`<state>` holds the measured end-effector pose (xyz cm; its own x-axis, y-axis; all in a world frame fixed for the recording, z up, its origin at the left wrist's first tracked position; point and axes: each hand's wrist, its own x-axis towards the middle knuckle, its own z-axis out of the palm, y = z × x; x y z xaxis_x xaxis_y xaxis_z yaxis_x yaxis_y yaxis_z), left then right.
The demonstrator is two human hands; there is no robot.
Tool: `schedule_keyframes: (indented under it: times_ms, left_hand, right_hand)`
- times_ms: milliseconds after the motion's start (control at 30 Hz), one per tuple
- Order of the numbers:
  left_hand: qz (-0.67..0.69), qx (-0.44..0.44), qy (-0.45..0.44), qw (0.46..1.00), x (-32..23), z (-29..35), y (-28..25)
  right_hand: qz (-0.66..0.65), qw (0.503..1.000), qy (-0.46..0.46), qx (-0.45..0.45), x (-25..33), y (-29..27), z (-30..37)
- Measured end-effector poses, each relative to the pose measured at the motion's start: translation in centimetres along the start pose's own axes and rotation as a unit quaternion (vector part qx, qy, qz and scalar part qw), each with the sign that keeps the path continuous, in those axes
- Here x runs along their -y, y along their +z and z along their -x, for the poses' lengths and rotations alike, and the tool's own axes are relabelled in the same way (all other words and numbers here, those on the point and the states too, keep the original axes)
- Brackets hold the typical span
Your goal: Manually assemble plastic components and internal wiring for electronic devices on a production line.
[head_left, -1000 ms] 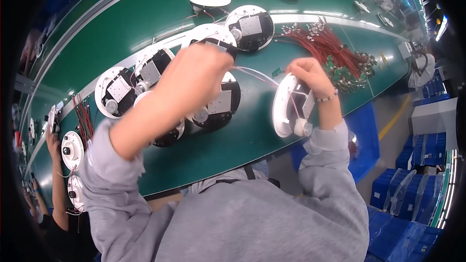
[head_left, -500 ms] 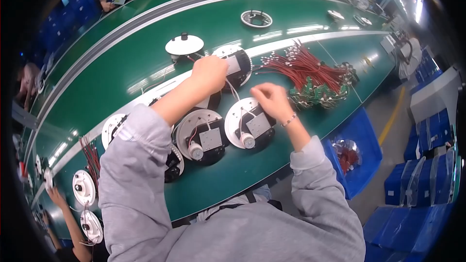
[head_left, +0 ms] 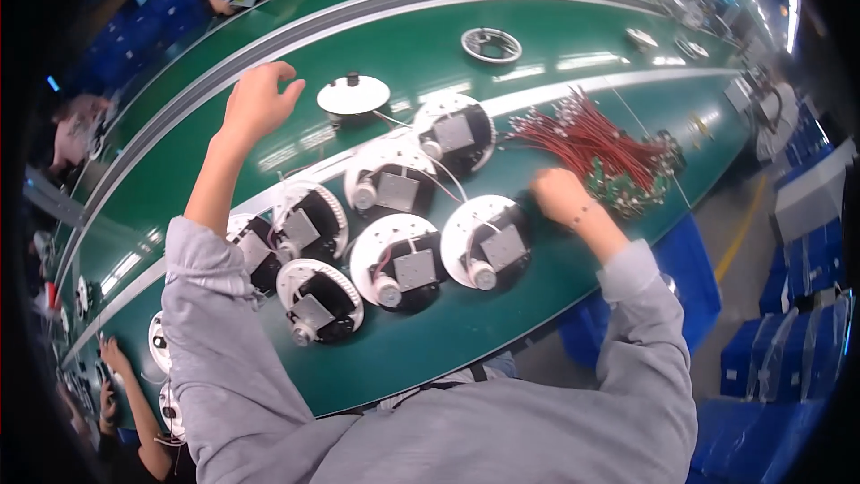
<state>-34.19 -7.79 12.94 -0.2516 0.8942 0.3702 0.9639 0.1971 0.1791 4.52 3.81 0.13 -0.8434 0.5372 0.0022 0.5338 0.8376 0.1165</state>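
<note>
My left hand (head_left: 260, 103) is raised over the green belt, its fingers bent and thumb apart, holding nothing visible. To its right a white dome-shaped cover (head_left: 355, 97) with a black knob lies on the belt, a white wire running from it toward a round white-and-black assembly (head_left: 455, 133). My right hand (head_left: 563, 194) is curled closed, its fingertips hidden, between a near round assembly (head_left: 486, 242) with a motor and a silver plate, and a bundle of red wires (head_left: 596, 139). Green circuit boards (head_left: 627, 190) lie at the bundle's near end.
Several similar assemblies (head_left: 395, 262) stand in rows on the green table (head_left: 430, 341). A white ring (head_left: 491, 46) rides the belt farther off. A blue bin (head_left: 690, 269) sits beyond the table's right edge. Another person's hand (head_left: 115, 356) works at the lower left.
My left hand has moved left, off the far assembly to over the belt. The right hand has closed more and sits nearer the boards. The view has shifted slightly.
</note>
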Motion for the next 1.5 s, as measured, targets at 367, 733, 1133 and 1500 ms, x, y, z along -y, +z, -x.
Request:
schedule_keyframes:
  times_ms: [367,733,1133,1500]
  left_hand:
    - [-0.107,0.049,0.095,0.988,5.8,-1.0,10.6]
    - [-0.011,-0.067,-0.116,0.991,5.9,-2.2,5.0]
    - [0.531,0.097,-0.165,0.825,-0.7,14.6,-8.1]
    - [0.58,0.104,-0.249,0.768,-3.4,22.9,-4.1]
  right_hand:
    - [0.139,0.986,-0.086,-0.015,0.7,1.3,-0.1]
    - [0.034,0.995,-0.011,-0.097,0.9,1.0,-0.4]
    - [-0.334,0.873,-0.208,-0.287,14.6,-13.9,-4.8]
    - [-0.503,0.791,-0.281,-0.206,25.6,-11.9,-5.4]
